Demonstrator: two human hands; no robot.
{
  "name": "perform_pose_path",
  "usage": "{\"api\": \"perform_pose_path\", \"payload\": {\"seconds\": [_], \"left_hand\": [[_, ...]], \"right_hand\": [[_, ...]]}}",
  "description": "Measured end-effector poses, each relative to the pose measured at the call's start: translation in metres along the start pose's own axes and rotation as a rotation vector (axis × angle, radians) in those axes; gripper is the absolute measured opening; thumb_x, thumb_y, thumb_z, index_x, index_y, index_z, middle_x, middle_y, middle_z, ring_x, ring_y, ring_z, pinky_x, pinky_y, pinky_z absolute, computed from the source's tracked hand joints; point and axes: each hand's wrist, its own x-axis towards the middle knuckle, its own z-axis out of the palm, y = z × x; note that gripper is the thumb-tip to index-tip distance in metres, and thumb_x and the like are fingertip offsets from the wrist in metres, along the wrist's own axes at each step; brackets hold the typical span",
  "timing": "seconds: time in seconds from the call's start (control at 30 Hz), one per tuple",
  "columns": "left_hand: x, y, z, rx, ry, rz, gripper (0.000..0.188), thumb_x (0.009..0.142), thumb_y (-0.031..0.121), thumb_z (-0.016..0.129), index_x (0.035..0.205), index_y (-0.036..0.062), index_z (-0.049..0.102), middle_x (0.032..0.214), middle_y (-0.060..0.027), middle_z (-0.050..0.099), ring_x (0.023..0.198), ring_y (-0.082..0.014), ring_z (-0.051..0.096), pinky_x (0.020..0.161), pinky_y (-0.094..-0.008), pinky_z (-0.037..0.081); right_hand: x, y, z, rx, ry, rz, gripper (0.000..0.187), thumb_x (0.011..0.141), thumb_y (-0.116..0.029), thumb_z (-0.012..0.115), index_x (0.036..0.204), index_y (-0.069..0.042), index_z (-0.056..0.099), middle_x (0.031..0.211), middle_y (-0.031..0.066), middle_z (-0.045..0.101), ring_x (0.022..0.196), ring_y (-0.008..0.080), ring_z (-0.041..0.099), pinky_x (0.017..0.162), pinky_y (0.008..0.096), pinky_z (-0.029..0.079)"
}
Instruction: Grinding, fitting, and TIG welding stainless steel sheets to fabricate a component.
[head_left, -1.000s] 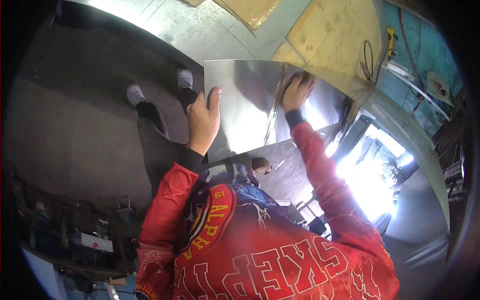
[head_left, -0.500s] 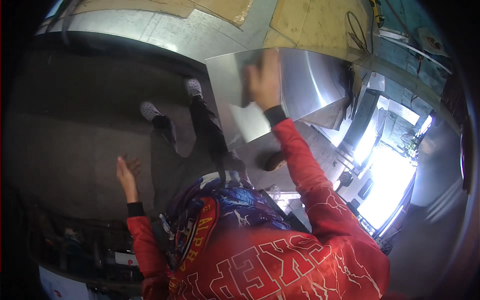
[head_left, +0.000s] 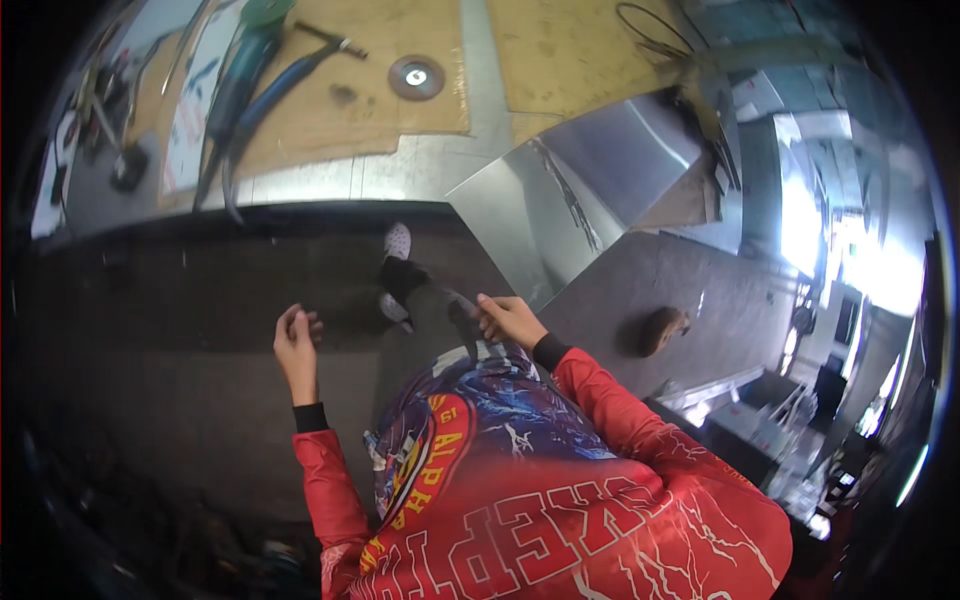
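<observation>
My left hand (head_left: 297, 342) hangs over the dark floor, fingers loosely bent and a little apart, with nothing in it. My right hand (head_left: 509, 321) is in front of my body, its fingers half curled and partly hidden, with nothing visible in them. Beyond it, a shiny bent metal sheet (head_left: 508, 213) sticks out over the near edge of the workbench (head_left: 405, 170). A long, slender dark thing (head_left: 570, 195), perhaps a tool, lies along the sheet; its exact kind is unclear. Neither hand touches the sheet.
On the bench's left lie a green angle grinder (head_left: 237, 85), a blue-handled torch (head_left: 285, 82) and a round abrasive disc (head_left: 416, 78) on cardboard (head_left: 430, 115). A brown rounded thing (head_left: 660, 331) sits on the floor at right. Boxes (head_left: 745, 430) stand behind it.
My right hand has come off the metal sheet and drawn back toward my body. The view has swung left along the bench, bringing the grinder and disc into sight. My feet have shifted.
</observation>
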Motion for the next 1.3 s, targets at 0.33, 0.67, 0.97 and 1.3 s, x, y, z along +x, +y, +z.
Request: {"api": "perform_pose_path", "payload": {"seconds": [0.33,0.67,0.97,1.3], "left_hand": [[0.098,0.152,0.047,0.267,-0.454,0.339,0.035,0.104,0.026,0.057,0.126,-0.0012,0.062,0.105,-0.0119,0.072,0.088,-0.0154,0.07,0.071,-0.0269,0.053],[0.143,0.176,0.037,0.457,-0.717,0.223,0.037,0.105,0.03,0.055,0.129,0.0025,0.06,0.107,-0.0113,0.072,0.091,-0.0162,0.071,0.073,-0.0277,0.055],[0.16,0.217,0.031,0.49,-0.778,0.327,0.033,0.105,0.027,0.054,0.126,0.0012,0.061,0.106,-0.0129,0.072,0.087,-0.017,0.071,0.07,-0.0278,0.054],[0.183,0.204,0.039,0.554,-0.974,0.323,0.032,0.104,0.024,0.056,0.125,-0.0006,0.06,0.099,-0.0112,0.071,0.08,-0.015,0.069,0.064,-0.026,0.054]], "right_hand": [[0.049,0.004,0.049,1.578,0.206,-0.244,0.079,0.099,-0.045,0.063,0.153,-0.003,0.025,0.148,0.0188,0.047,0.138,0.035,0.046,0.115,0.0443,0.04],[0.081,-0.035,0.079,1.646,0.672,-0.492,0.039,0.102,-0.034,0.062,0.122,-0.002,0.055,0.116,0.0141,0.064,0.106,0.0265,0.063,0.096,0.0402,0.054],[0.067,0.015,0.048,1.592,0.911,-0.447,0.04,0.1,-0.033,0.066,0.117,0.001,0.052,0.111,0.0136,0.062,0.097,0.025,0.065,0.084,0.039,0.057],[0.116,0.044,0.044,1.456,1.205,-0.412,0.046,0.097,-0.034,0.068,0.112,0.008,0.059,0.092,0.0187,0.07,0.078,0.0348,0.072,0.063,0.0485,0.058]]}}
